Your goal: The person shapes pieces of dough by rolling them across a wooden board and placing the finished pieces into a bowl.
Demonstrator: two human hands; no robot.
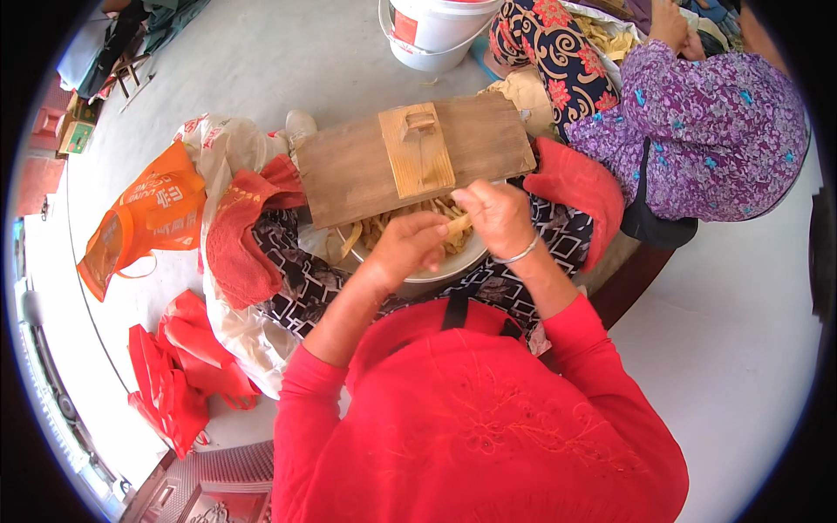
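Note:
Between my two hands a pale yellow strip (458, 226) is pinched, perhaps a piece of dried vegetable; its exact kind is unclear. My left hand (408, 245) closes on its left end, fingers curled. Higher and to the right, my right hand (498, 218), a bangle on its wrist, grips the other end. Just below them sits a white basin (445, 272) in my lap, holding many similar yellowish strips (390, 226). Across its far side lies a wooden board (340, 166), with a smaller light wood block (418, 170) on top carrying a raised wooden piece.
Red cloths (242, 235) drape over my knees. To the left are an orange bag (153, 209) and red bags (187, 366). A white bucket (436, 35) stands ahead. At right sits another person in a purple floral top (697, 131), near more yellowish strips (610, 39).

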